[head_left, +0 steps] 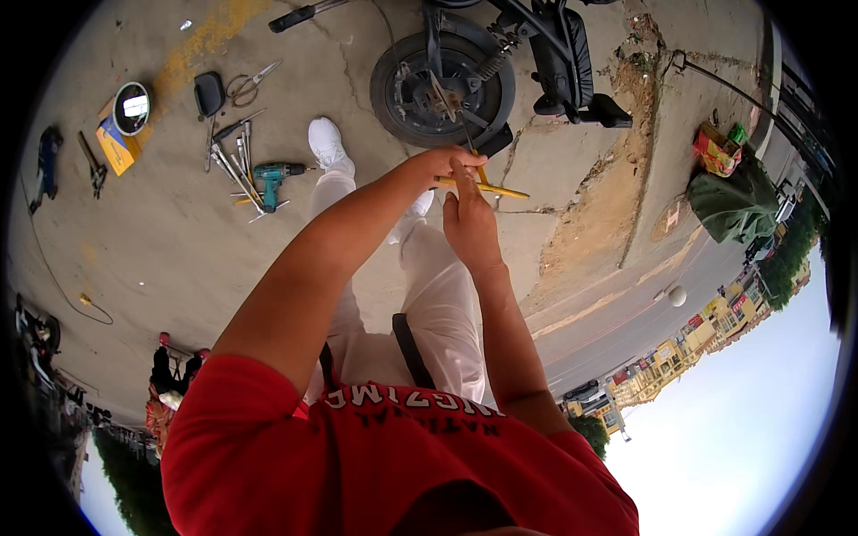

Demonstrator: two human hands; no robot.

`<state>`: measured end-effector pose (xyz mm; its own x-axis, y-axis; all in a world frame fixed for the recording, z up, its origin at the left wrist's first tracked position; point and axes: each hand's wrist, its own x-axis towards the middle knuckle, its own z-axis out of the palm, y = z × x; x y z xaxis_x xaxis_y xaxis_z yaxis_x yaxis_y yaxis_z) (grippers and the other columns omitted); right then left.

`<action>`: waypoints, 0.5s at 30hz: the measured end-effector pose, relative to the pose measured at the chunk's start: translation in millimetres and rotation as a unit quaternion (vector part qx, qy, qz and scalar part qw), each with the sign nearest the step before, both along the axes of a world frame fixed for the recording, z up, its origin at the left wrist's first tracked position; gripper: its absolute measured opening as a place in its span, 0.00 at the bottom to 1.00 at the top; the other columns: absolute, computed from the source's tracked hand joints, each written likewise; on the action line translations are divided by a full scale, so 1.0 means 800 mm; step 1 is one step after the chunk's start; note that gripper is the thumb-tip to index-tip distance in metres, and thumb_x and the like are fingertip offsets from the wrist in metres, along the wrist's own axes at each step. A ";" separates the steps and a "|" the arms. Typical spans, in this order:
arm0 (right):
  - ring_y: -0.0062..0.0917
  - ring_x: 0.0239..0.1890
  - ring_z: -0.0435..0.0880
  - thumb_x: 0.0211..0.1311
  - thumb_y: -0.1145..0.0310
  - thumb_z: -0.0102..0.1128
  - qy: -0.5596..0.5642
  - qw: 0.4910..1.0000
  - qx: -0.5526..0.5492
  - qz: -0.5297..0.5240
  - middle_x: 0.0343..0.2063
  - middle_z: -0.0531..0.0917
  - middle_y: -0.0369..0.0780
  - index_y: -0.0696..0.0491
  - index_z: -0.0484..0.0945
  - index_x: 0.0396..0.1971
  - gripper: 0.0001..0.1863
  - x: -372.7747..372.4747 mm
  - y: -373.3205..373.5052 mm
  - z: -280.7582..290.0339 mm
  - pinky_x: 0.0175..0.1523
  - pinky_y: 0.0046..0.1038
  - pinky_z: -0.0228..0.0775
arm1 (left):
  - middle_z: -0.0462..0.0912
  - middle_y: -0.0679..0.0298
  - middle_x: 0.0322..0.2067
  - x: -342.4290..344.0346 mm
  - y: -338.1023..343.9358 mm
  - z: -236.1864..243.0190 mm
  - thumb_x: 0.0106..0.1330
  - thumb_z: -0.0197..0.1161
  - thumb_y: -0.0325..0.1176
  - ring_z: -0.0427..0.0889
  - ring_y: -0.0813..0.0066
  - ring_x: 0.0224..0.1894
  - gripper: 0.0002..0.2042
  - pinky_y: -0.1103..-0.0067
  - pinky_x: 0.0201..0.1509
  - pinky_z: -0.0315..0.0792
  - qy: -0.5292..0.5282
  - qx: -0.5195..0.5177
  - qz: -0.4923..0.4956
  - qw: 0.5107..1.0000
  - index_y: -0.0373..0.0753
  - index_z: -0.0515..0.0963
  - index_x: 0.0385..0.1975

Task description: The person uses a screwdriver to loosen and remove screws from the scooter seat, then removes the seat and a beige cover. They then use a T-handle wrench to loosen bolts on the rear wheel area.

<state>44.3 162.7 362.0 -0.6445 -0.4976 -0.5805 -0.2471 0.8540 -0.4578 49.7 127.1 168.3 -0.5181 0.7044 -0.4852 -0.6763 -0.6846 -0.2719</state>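
Note:
In front of me my left hand (440,166) and my right hand (471,225) meet at a tool with yellow handles (506,190). One yellow bar lies crosswise under my right fingers; a second yellow piece slants up beside my left fingertips. A thin dark shaft runs from there toward the wheel hub, but its exact kind I cannot make out. My left fingers curl around it, and both palms are hidden. Just beyond is a scooter's wheel (391,98) with a black tyre, a coil-spring shock absorber (497,55) at its right.
On the concrete at left lie a teal cordless drill (271,185), several wrenches (234,170), scissors (253,84), a black mirror (209,93), a round mirror (131,108) and a yellow-blue box (119,147). A dark green cover (735,202) sits at right near the road.

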 end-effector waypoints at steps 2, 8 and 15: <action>0.45 0.32 0.79 0.56 0.74 0.45 -0.112 0.992 0.017 -0.048 0.31 0.79 0.52 0.59 0.69 0.48 0.18 0.025 0.017 -0.014 0.37 0.39 0.71 | 0.61 0.75 0.14 -0.003 -0.002 0.003 0.63 0.59 0.37 0.54 0.84 0.12 0.12 0.79 0.32 0.63 0.024 -0.007 -0.025 0.999 0.43 0.67 0.20; 0.31 0.14 0.79 0.55 0.72 0.40 -0.269 0.891 0.110 -0.348 0.16 0.77 0.48 0.66 0.70 0.39 0.16 0.006 0.088 -0.025 0.18 0.30 0.71 | 0.60 0.75 0.13 -0.002 -0.008 0.007 0.63 0.57 0.37 0.57 0.85 0.15 0.08 0.83 0.28 0.59 0.033 -0.033 -0.078 0.996 0.42 0.70 0.25; 0.42 0.24 0.81 0.56 0.71 0.42 -0.059 0.932 0.024 -0.356 0.25 0.79 0.52 0.67 0.67 0.40 0.16 -0.047 0.083 -0.037 0.28 0.35 0.76 | 0.62 0.74 0.15 -0.009 -0.010 0.015 0.63 0.57 0.36 0.59 0.84 0.16 0.07 0.84 0.26 0.60 -0.014 -0.029 -0.100 0.994 0.42 0.71 0.26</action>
